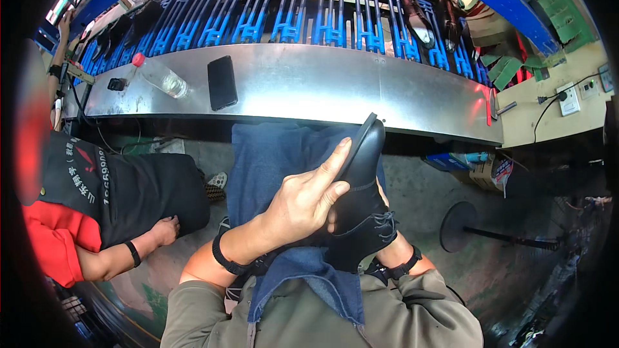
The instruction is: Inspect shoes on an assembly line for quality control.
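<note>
A black lace-up shoe is held tilted above my lap, its toe pointing away from me. My left hand grips its left side. The index finger lies along the sole edge near the toe, and the thumb presses on the upper. My right hand supports the shoe from the right, around the heel end by the laces. Most of its fingers are hidden behind the shoe. A blue denim apron covers my lap below.
Ahead runs a metal bench with a phone and a plastic bottle. Beyond it is a blue rack with shoes at the right. A co-worker's arm rests at left. A round-based stand lies at right.
</note>
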### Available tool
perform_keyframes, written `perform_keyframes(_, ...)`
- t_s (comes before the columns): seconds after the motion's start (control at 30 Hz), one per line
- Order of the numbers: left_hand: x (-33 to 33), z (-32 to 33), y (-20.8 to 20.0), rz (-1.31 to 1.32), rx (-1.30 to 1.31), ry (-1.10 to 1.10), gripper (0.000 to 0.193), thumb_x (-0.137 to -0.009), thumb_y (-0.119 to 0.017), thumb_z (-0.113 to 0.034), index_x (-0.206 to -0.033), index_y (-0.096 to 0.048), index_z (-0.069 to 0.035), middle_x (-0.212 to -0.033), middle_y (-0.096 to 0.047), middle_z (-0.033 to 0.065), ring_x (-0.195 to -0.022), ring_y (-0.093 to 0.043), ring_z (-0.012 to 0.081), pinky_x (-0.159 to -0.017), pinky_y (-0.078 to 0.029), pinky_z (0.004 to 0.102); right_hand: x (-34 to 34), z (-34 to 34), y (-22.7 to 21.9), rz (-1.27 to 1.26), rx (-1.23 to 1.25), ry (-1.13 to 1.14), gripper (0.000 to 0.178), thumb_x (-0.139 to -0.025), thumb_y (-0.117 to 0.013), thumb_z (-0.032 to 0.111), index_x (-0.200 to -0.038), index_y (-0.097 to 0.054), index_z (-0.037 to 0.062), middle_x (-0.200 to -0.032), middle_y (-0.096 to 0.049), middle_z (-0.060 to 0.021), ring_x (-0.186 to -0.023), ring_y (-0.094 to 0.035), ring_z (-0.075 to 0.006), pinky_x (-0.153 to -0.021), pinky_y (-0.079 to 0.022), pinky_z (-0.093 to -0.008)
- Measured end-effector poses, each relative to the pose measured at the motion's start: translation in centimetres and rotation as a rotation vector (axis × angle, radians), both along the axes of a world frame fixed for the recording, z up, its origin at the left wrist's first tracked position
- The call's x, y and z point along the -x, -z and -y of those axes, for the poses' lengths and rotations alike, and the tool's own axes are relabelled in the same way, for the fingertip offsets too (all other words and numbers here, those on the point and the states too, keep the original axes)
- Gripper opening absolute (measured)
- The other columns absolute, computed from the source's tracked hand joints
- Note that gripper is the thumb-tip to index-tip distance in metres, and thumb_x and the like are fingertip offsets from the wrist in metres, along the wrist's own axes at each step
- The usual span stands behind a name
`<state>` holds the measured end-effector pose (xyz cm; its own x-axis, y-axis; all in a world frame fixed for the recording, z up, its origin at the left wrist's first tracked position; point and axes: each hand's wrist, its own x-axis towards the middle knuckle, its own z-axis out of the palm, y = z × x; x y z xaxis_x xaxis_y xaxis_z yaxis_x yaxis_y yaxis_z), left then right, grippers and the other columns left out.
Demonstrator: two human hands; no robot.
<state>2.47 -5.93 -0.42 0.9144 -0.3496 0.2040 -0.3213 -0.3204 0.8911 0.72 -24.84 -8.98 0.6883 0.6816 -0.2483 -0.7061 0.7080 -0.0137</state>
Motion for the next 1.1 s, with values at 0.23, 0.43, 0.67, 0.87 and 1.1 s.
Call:
perform_keyframes(0.23,0.5,-0.8,-1.0,-0.088,0.062,-0.042,0.067,-0.099,-0.062,-0.010,-0.154,-0.028,0.006,-0.135,-0.059,0.0258,-0.096,-0.071,0.0299,-0.082,-0.056,0.0345,-0.7,-1.2,-1.4,0.059,-0.101,-0.045,0.078,-0.103,-0.028,0.063,-0.136,-0.052,-0.0042,-0.106,-0.068,-0.0289,-0.092,-0.072,-0.0389,-0.084,-0.060,-0.0500)
perform_keyframes(0.43,-1.3,-2.6,2.5,-0.429,0.854,-0.314,0.057,-0.091,-0.073,-0.035,-0.131,-0.050,-0.001,-0.122,-0.062,0.0115,-0.110,-0.062,0.0206,-0.097,-0.051,0.0366,-0.6,-4.7,-5.0,1.049,1.413,0.191,0.051,-0.100,-0.058,0.041,-0.122,-0.053,-0.0052,-0.106,-0.068,-0.0234,-0.094,-0.070,-0.0324,-0.082,-0.053,-0.0378)
perform_keyframes(0.67,0.4,-7.0,4.9,-0.858,1.156,-0.148,0.067,-0.089,-0.069,-0.053,-0.129,-0.057,0.000,-0.111,-0.070,0.0154,-0.096,-0.072,0.0249,-0.085,-0.061,0.0377,-4.0,-3.0,-6.9,1.585,1.543,0.179,0.032,-0.082,-0.082,0.029,-0.085,-0.061,0.0046,-0.051,-0.056,-0.0039,-0.043,-0.059,-0.0195,-0.044,-0.046,-0.0331)
perform_keyframes(0.87,0.6,-6.8,5.2,-0.823,1.162,-0.114,0.068,-0.092,-0.065,-0.054,-0.133,-0.054,-0.001,-0.119,-0.067,0.0181,-0.103,-0.070,0.0300,-0.090,-0.060,0.0432,-8.1,-4.2,-7.8,1.770,1.294,-0.118,0.080,-0.084,-0.077,0.048,-0.135,-0.044,-0.0044,-0.060,-0.060,-0.0098,-0.052,-0.064,-0.0272,-0.053,-0.050,-0.0375)
perform_keyframes(1.1,1.1,-6.5,5.2,-0.883,1.181,-0.176,0.066,-0.093,-0.064,-0.051,-0.135,-0.054,-0.002,-0.125,-0.065,0.0194,-0.110,-0.068,0.0313,-0.096,-0.057,0.0433,-6.3,-4.8,-7.1,1.896,1.418,0.116,0.085,-0.084,-0.076,0.046,-0.131,-0.044,-0.0160,-0.070,-0.067,-0.0201,-0.065,-0.071,-0.0360,-0.061,-0.057,-0.0412)
